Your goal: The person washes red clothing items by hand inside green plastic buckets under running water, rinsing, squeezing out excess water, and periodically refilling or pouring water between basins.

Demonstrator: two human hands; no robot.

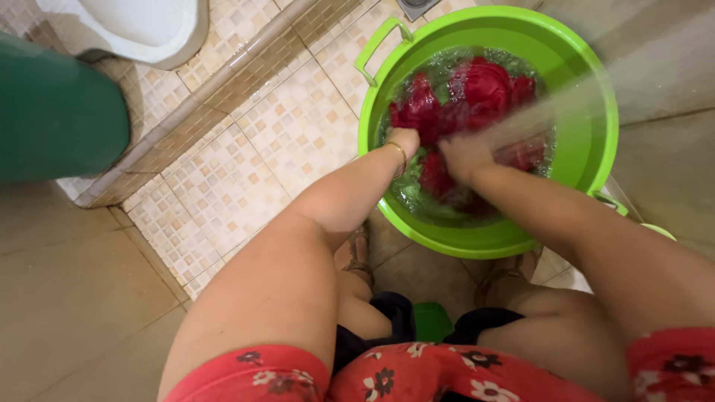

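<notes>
A bright green plastic tub (588, 82) with handles stands on the tiled floor, filled with soapy water and a dark red cloth (477, 89). My left hand (406, 141), with a thin bangle at the wrist, reaches into the tub and grips the red cloth at its near left side. My right hand (465, 158) is in the water just beside it, clutching the same cloth; its fingers are partly hidden by folds and foam. A blurred stream of water (551, 104) falls across the right side of the tub.
A white squat toilet pan (149, 30) sits at the top left on a raised tiled step (246, 67). A dark green bucket or bin (52, 112) stands at the left. My sandalled feet (357, 257) rest just below the tub. A small green object (432, 320) lies between my knees.
</notes>
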